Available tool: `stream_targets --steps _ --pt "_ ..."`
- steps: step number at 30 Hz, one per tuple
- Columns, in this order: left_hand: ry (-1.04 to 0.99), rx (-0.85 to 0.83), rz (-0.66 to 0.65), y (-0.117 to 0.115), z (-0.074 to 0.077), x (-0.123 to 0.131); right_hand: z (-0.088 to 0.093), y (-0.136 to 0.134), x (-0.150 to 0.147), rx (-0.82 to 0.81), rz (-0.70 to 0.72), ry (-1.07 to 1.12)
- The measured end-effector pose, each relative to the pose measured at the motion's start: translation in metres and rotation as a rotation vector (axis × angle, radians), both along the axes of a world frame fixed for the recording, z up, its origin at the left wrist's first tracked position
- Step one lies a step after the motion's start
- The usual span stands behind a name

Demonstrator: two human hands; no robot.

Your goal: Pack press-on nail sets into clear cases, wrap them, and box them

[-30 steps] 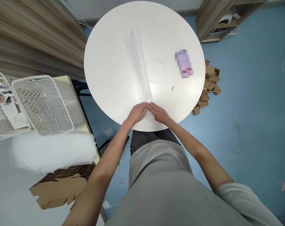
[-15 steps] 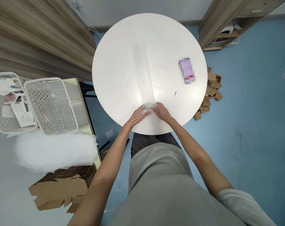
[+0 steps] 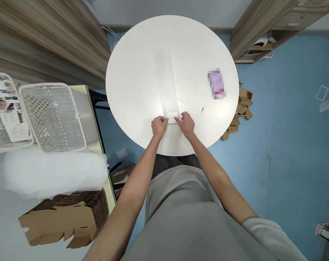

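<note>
A long strip of translucent wrap [image 3: 166, 81] lies down the middle of the white round table [image 3: 132, 72]. On its near end rests a small, flat, whitish rectangular case [image 3: 172, 116]. My left hand [image 3: 159, 127] is at the left edge of the case and strip, thumb and forefinger pinched on the wrap there. The thumb of my right hand [image 3: 187, 124] touches the right part of the case. Its other fingers are curled and stand apart from the thumb, with nothing visible between them.
A blurred purple item [image 3: 217, 84] lies on the table's right side. To the left, a side table carries white baskets [image 3: 84, 143], a roll of white wrap [image 3: 55, 172] and flat cardboard boxes [image 3: 58, 221]. Small cardboard boxes [image 3: 242, 103] are piled on the floor at right.
The case was tilted up between both hands at the strip's near end. Now it lies flat on the wrap, slightly farther from me, and the right fingers have come off it.
</note>
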State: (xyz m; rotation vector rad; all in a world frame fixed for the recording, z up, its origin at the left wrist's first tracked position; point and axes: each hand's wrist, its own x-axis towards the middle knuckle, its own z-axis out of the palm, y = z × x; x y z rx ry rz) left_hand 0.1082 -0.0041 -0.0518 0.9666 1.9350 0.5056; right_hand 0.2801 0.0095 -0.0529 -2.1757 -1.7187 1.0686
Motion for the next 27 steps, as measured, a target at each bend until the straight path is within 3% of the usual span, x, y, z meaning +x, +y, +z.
stream_targets --steps 3,5,9,14,21,27 --pt "0.111 0.119 -0.048 0.001 0.001 0.005 0.001 0.003 -0.005 0.178 0.174 -0.03" --pt "0.139 0.243 -0.203 0.003 0.001 0.008 0.003 0.005 -0.008 0.232 0.36 -0.017" --pt "0.057 0.288 -0.6 0.011 -0.001 0.004 0.006 0.01 0.001 0.208 0.589 0.014" --pt "0.104 0.292 -0.831 0.013 -0.001 -0.017 0.006 0.011 0.021 0.175 0.735 0.032" --pt "0.024 0.221 -0.879 -0.006 0.005 -0.029 0.013 -0.016 0.027 0.137 0.796 0.005" --pt "-0.108 0.045 -0.706 -0.034 0.022 -0.035 0.028 -0.043 0.046 0.078 0.781 0.082"
